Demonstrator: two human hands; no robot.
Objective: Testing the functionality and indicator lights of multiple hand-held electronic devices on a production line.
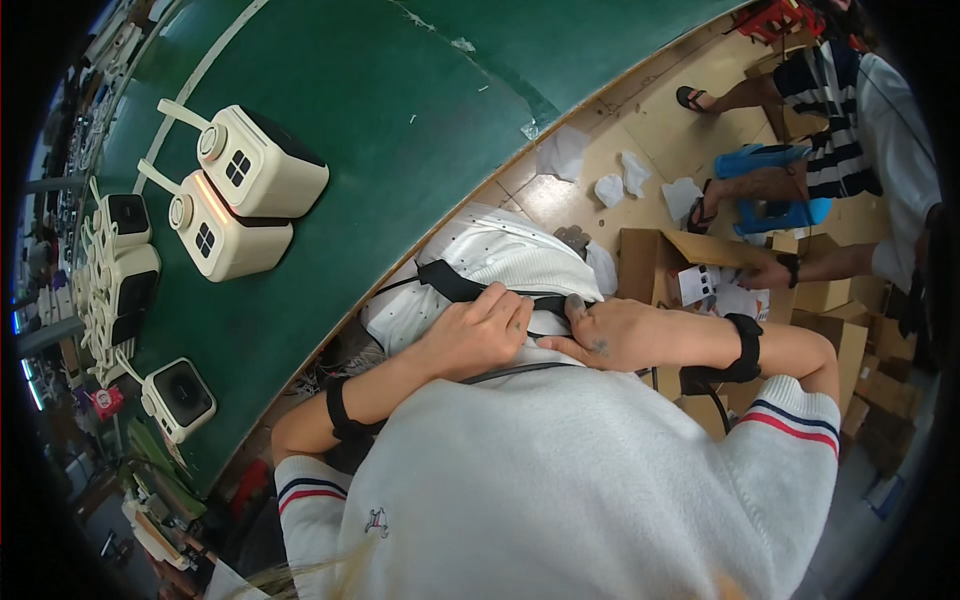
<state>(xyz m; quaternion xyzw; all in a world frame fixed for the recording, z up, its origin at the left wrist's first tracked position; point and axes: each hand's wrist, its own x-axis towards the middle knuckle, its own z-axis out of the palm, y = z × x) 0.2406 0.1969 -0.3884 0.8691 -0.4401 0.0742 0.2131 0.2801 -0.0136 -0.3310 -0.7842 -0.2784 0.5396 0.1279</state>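
Both my hands meet at my waist, over the white dotted cloth (500,245) on my lap. My left hand (478,332) is closed, its curled fingers on a black strap (450,283) that runs across my waist. Beside it my right hand (622,335) also grips the strap, with the thumb against it. The strap's part between my hands is partly hidden by the fingers. Off to the left on the green table (400,130) stand two cream box-shaped devices (262,165) with round knobs, dark four-part squares and strap handles; the nearer one (235,235) has a glowing orange line.
More cream devices (130,270) crowd the table's far left, and a single one (180,400) lies nearer me. At right, a person (850,150) reaches into an open cardboard box (640,265). Blue stools (760,160) and crumpled white paper (632,172) are on the floor.
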